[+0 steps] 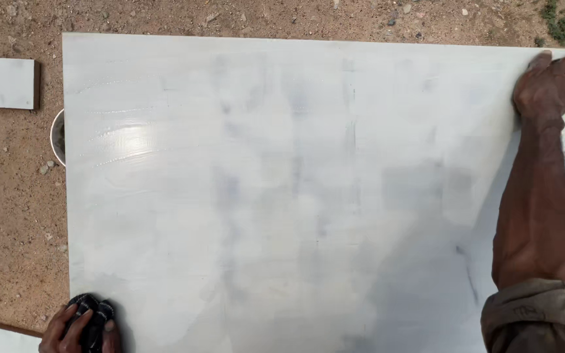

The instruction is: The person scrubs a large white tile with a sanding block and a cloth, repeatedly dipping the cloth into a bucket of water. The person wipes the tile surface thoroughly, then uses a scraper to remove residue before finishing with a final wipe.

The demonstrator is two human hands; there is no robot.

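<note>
While gripping a dark cloth (93, 317) in the left hand (76, 330) at the white slab's (282, 196) near left corner, right hand (554, 82) spread flat at its far right edge; wet sheen, possibly slippery—palm could skid.

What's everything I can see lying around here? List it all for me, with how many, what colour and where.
large board: one, whitish with grey smears and a wet shine at left, flat on the ground, filling most of the view
small square panel: one, white with a brown edge, on the ground at upper left
panel corner: one, white with a brown edge, bottom left
round rim: one, white, peeking from under the board's left edge
ground: reddish-brown dirt with pebbles
plants: green, top right
cloth: one, dark, on the board's lower-left corner
left hand: gripping the cloth
right hand: flat on the board's upper right
</note>
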